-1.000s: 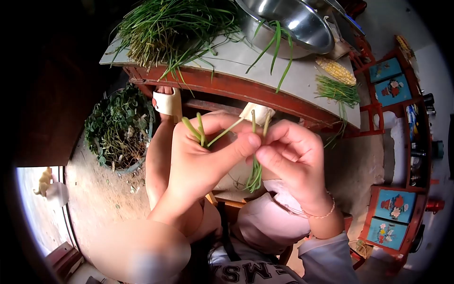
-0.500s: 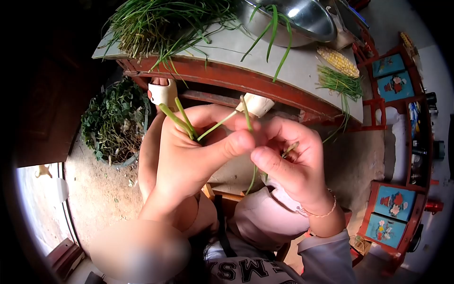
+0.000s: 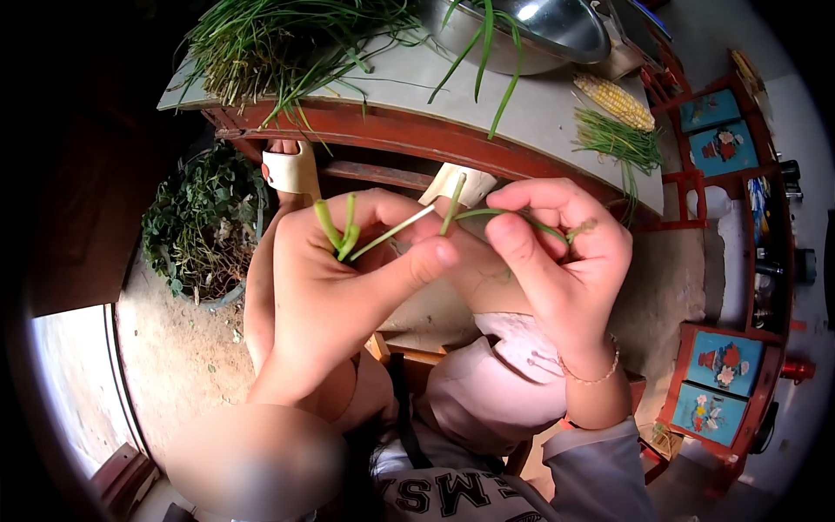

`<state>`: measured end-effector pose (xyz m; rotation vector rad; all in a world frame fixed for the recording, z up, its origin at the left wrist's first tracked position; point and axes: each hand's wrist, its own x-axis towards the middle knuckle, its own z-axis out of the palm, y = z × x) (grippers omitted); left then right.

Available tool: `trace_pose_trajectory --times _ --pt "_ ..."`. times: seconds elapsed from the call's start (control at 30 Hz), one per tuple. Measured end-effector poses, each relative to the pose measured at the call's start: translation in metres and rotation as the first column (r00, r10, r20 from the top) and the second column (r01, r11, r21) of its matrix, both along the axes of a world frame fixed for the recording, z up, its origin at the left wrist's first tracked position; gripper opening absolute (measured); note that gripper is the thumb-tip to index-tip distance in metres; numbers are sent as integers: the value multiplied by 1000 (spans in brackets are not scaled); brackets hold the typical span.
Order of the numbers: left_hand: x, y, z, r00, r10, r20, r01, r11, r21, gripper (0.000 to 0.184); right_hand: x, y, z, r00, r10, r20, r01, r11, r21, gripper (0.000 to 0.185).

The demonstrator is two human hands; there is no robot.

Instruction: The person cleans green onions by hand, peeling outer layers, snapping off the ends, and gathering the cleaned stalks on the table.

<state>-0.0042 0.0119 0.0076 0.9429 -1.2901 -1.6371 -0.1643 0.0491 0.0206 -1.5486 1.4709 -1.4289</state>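
My left hand [image 3: 335, 287] is closed around several green chive stems [image 3: 339, 230]. Their cut-looking ends stick up above the fist, and a thin whitish stem [image 3: 396, 230] slants out toward the fingertips. One upright stem [image 3: 453, 204] stands at the tips of its thumb and forefinger. My right hand [image 3: 561, 270], with a bracelet on the wrist, pinches a thin green chive strand [image 3: 539, 224] that arches between the two hands. A shrivelled brownish bit [image 3: 581, 229] shows at its curled fingers.
On the red-edged table [image 3: 374, 117] lie a large pile of chives [image 3: 270, 52], a steel bowl [image 3: 513, 43] with leaves over its rim, a corn cob [image 3: 614, 100] and a small chive bunch [image 3: 613, 139]. A basin of leafy greens [image 3: 200, 226] stands on the floor, left.
My right hand has moved right, away from my left hand, drawing a thin strand between them. The hands were touching at the fingertips before. The whole view has shifted slightly.
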Motion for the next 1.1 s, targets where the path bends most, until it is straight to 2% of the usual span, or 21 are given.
trace_pose_trajectory --times 0.07,0.13,0.2,0.23,0.27,0.33,0.47,0.53,0.6,0.67,0.73,0.87,0.9,1.0,1.1 --pt "0 -1 -2 999 -2 37 4 999 -35 18 -2 -1 1 992 41 -117 -48 997 -53 13" --pt "-3 1 -4 997 9 -73 -14 998 -62 16 -1 -3 -1 990 35 -138 -47 995 -84 16" --pt "-4 1 -6 999 8 -51 -13 996 -93 15 -3 -5 -7 971 36 -236 -95 965 -245 14" --pt "-4 1 -7 1000 9 -30 -13 992 -126 14 -3 -5 -7 971 34 -236 -93 965 -244 14" --pt "-3 2 -5 1000 7 -30 -11 992 -125 14 -3 -6 -7 972 -5 -233 -57 964 -259 12" --pt "-1 2 0 997 -43 66 42 999 15 19 -2 -6 -5 972 -46 -230 -19 962 -274 11" --pt "1 1 -1 989 -73 129 76 997 -17 18 -6 -9 -4 964 -229 -138 185 944 -273 6" --pt "2 2 -3 995 -68 80 71 997 -31 16 -12 -13 -6 967 -256 17 251 929 -272 5" --pt "2 2 -1 996 -58 70 61 998 -36 17 -18 -15 -7 959 -285 10 278 926 -255 5" --pt "2 0 -1 997 -45 61 48 998 -44 18 -19 -17 -9 977 -201 -75 197 979 -58 7" --pt "2 -2 -3 999 -43 2 43 995 -88 12 -13 -15 -9 996 -34 -83 39 998 56 12" --pt "3 -1 -2 999 -41 0 41 997 -62 13 -7 -11 -11 995 90 -35 -89 996 28 11" --pt "3 -1 -3 999 -46 -15 44 996 -78 14 -5 -11 -11 989 147 28 -148 989 28 11" --pt "3 -1 -3 998 -63 -26 60 995 -83 13 -1 -10 -17 972 207 115 -211 977 19 10" --pt "1 1 1 997 -64 -30 63 996 -59 12 4 -10 -18 961 190 202 -204 978 47 10"
